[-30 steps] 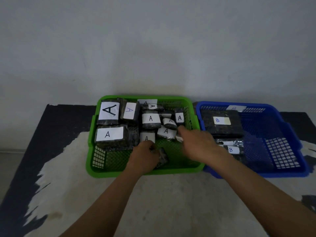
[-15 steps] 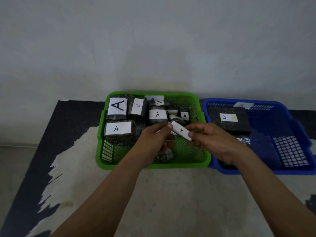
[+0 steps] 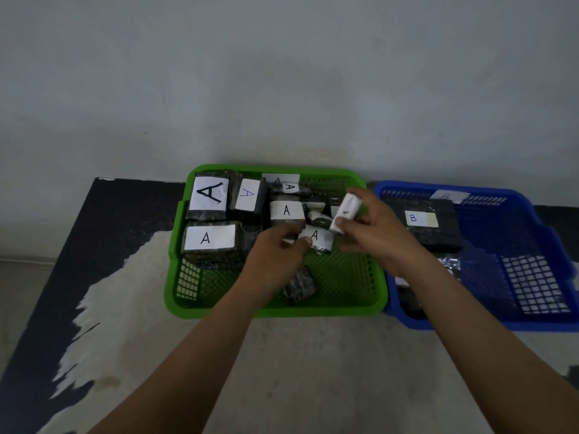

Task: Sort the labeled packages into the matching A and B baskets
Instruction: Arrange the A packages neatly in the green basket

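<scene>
Smooth moulded plastic lattice of green basket [image 3: 275,311] and blue basket [image 3: 532,321], packages [image 3: 213,255] in dark, crinkled, glossy film, labels [image 3: 209,238] of matt white paper, desk [image 3: 313,355] matt, dark coating worn to pale rough patches, wall [image 3: 282,89] matt plaster.

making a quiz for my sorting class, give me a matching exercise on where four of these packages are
Things:
1. small white-wrapped package
2. large B-labelled package
3. package with the biggest A label
4. dark packet with no label showing

Places:
a. front of the green basket
b. held in the right hand
c. back left corner of the green basket
d. in the blue basket

Pairs: 1-b, 2-d, 3-c, 4-a
</scene>
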